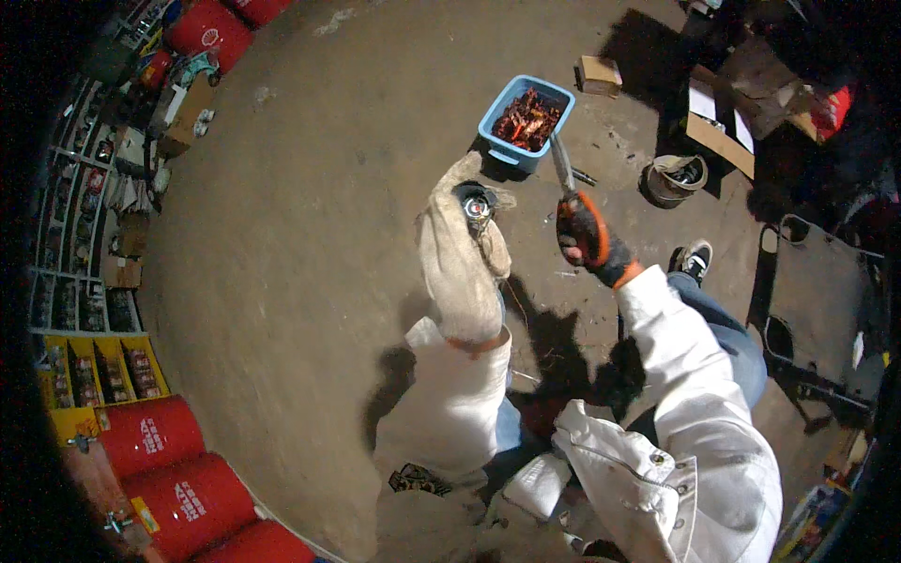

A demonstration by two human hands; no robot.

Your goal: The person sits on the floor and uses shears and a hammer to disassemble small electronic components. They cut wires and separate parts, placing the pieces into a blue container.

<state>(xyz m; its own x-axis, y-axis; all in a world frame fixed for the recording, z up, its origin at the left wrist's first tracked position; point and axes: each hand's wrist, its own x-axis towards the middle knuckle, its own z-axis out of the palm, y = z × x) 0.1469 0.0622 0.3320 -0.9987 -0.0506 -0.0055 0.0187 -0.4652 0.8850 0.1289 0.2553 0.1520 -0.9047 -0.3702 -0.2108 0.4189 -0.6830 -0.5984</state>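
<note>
My left hand (pixel 460 258), in a thick pale glove, is closed around a small dark part (pixel 477 205) with a round, shiny metal end facing up. I cannot make out what kind of part it is. My right hand (pixel 582 235), in a dark glove with an orange cuff, grips orange-handled pliers (pixel 562 167). Their long grey jaws point up and away, overlapping the right edge of a light blue plastic tub (pixel 503 152) in view. Reddish copper-coloured scraps (pixel 527 120) fill the tub, which stands on the floor just beyond both hands.
A bucket (pixel 664 195) of metal pieces stands to the right, with a small cardboard box (pixel 599 75) farther off. A metal-framed panel (pixel 826 300) lies at far right. Red drums (pixel 174 502) and shelving (pixel 70 225) line the left side. A dark rod (pixel 584 176) lies beside the tub.
</note>
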